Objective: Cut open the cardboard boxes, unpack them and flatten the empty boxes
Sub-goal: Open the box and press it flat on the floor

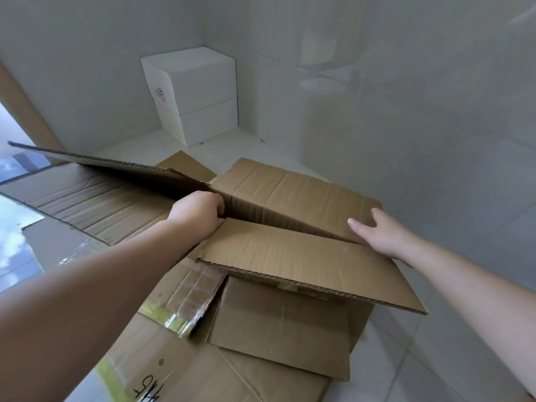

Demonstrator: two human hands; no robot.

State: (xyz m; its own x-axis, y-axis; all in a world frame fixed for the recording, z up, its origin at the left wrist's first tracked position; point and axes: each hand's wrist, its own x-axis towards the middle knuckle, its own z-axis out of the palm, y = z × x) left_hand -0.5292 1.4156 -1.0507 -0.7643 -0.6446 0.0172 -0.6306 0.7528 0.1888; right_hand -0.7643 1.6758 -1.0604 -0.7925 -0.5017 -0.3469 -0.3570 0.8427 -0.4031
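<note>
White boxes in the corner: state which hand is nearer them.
Left. The left hand grips the cardboard box flap almost straight below the white boxes; the right hand lies farther off to the right.

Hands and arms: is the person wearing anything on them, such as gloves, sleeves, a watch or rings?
Nothing shows. The left hand and right hand are bare, without gloves, rings or a watch. Both forearms are bare as far as the frame shows, with no sleeve in view.
</note>
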